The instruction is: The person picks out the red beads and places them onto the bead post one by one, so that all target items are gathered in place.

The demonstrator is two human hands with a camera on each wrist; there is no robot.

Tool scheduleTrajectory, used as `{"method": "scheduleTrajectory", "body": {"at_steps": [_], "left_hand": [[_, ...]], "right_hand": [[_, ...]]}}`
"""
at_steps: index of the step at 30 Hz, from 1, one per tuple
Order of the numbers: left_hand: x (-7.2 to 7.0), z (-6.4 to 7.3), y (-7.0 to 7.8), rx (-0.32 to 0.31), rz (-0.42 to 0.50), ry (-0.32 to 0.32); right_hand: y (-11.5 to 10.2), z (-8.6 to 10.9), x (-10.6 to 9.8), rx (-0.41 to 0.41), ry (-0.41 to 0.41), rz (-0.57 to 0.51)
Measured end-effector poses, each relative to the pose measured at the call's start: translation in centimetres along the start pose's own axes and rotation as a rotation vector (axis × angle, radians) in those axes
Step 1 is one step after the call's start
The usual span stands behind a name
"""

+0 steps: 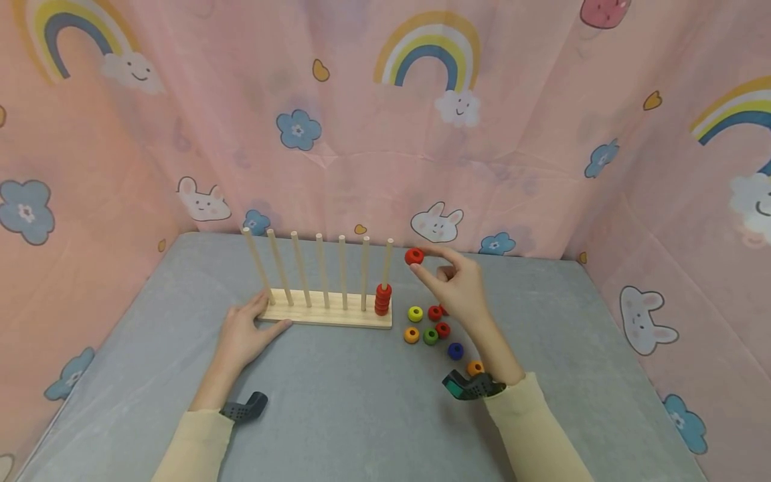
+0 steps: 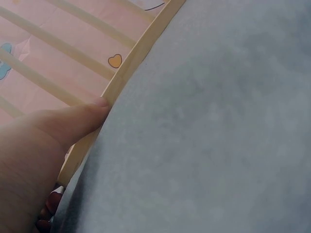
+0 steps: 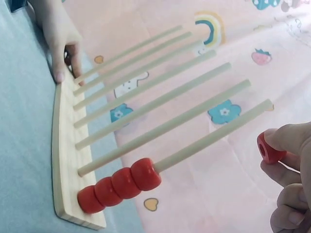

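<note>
A wooden peg rack [image 1: 328,320] with a row of upright pegs stands on the table. Several red beads [image 3: 121,185] are stacked on its rightmost peg, low against the base. My left hand [image 1: 243,333] grips the rack's left end, thumb [image 2: 87,116] along the front edge and the other fingers behind it. Between thumb and fingertips, my right hand [image 1: 460,291] pinches another red bead [image 1: 414,256]. That bead is in the air, just right of the top of the rightmost peg [image 3: 218,133], and its hole shows in the right wrist view.
Loose beads lie right of the rack: yellow [image 1: 415,314], green [image 1: 430,337], blue [image 1: 456,351], orange [image 1: 411,335] and red [image 1: 442,330]. Another orange bead [image 1: 475,367] lies by the right wrist. A pink patterned curtain [image 1: 361,174] borders the grey table [image 1: 337,415] at the back and sides.
</note>
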State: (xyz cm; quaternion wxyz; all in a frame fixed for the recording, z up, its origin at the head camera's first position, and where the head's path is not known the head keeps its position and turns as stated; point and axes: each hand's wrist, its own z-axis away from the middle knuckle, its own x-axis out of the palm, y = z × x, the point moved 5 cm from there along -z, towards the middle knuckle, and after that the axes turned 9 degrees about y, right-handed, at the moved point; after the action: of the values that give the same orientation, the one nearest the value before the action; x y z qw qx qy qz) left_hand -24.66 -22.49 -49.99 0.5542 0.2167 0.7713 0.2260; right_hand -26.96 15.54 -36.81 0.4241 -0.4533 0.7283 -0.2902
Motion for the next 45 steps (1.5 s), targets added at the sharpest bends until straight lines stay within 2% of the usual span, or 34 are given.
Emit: {"method": "scheduleTrajectory", "body": {"at_steps": [22, 45], "left_hand": [[0.0, -0.1, -0.1, -0.005, -0.016, 0.007], [0.1, 0.0, 0.0, -0.001, -0.012, 0.004]], "right_hand": [[-2.8, -1.4, 1.2, -0.132, 0.026, -0.052], [-4.1, -2.2, 2.5, -0.186, 0.018, -0.081]]}}
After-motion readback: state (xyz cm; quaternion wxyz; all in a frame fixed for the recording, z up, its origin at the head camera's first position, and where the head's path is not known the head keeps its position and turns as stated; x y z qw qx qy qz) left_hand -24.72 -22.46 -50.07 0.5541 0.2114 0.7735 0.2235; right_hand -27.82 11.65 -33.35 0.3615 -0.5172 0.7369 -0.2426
